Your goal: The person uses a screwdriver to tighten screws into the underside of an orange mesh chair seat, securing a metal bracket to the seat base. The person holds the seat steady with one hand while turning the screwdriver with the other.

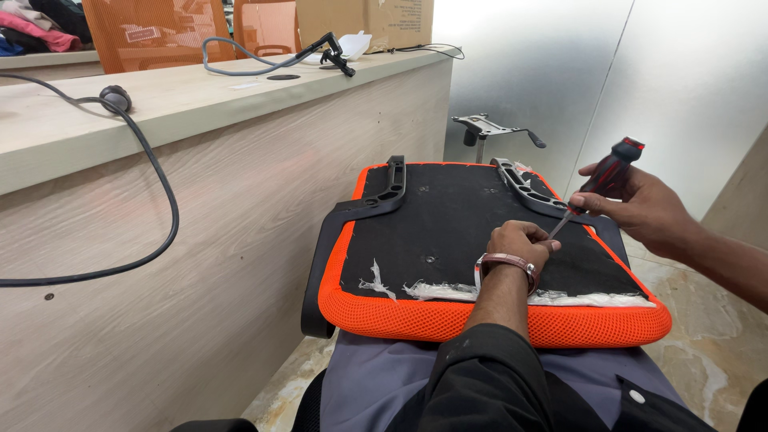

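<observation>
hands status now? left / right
Left hand: closed, fist resting on the chair seat underside; contents hidden.
Right hand: closed on the screwdriver.

Seat [448,232] right of counter [200,104] (cable [152,160] atop)

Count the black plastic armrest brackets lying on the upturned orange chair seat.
2. The left armrest bracket runs along the seat's left edge and down its side. The right armrest bracket lies near the right edge, by the right hand holding a screwdriver. None other shows.
</observation>
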